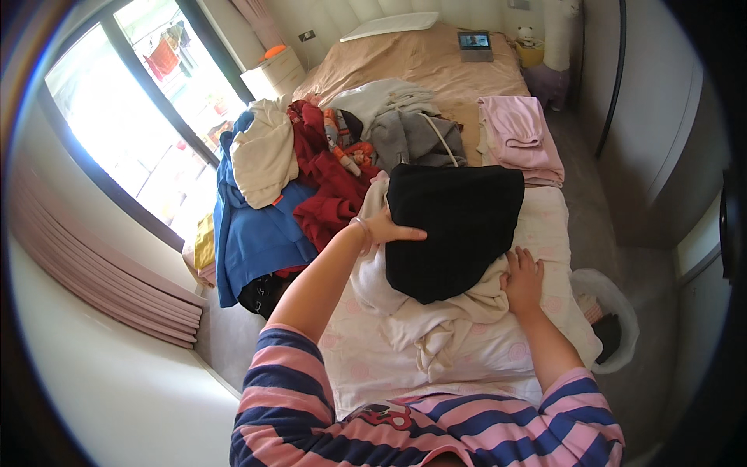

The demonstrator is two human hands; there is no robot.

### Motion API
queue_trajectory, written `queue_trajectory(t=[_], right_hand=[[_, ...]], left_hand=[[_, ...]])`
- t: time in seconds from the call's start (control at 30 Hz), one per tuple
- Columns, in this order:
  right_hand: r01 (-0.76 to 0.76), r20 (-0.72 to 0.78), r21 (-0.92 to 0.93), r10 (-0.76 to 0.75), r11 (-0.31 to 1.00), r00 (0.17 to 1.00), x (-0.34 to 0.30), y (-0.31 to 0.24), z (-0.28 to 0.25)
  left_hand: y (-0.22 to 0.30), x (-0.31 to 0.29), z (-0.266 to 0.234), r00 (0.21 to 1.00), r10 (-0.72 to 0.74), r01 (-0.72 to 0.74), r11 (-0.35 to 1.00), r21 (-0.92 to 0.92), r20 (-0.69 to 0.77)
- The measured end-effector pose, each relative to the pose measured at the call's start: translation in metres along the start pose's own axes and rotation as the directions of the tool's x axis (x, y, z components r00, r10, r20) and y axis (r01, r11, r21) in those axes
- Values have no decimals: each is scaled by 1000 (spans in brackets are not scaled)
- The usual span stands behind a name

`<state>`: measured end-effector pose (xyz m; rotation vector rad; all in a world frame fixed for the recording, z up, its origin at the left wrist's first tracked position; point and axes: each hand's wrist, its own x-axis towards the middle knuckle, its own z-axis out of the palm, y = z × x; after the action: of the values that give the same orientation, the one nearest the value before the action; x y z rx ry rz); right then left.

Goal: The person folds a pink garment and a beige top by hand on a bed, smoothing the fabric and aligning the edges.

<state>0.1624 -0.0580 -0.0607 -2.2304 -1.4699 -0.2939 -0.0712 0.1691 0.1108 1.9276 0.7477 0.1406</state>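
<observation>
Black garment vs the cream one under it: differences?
Position: the black garment lies on top; the cream garment is partly covered by it.
Shape: the black one is fairly smooth and compact; the cream one is rumpled and spread out.
Hand: the left hand has its thumb over the black one, not the cream.
Both: plain fabric.

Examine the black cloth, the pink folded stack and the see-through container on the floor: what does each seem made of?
Black cloth: matte fabric, perhaps knit; no sheen, softly bending edges.
Pink folded stack: probably soft, dull fabric; rounded folds.
See-through container: likely thin, translucent plastic; contents show through.
</observation>
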Motion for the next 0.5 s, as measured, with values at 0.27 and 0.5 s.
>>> queue_trajectory(t=[0.27, 0.5], right_hand=[[-5, 39, -29, 6, 1000, 999, 0, -1, 3], [-6, 56, -20, 7, 1000, 998, 1, 0, 3]], left_hand=[[-3, -2, 16, 996, -83, 84, 945, 316, -18], [47, -33, 38, 962, -262, 245, 954, -171, -83]])
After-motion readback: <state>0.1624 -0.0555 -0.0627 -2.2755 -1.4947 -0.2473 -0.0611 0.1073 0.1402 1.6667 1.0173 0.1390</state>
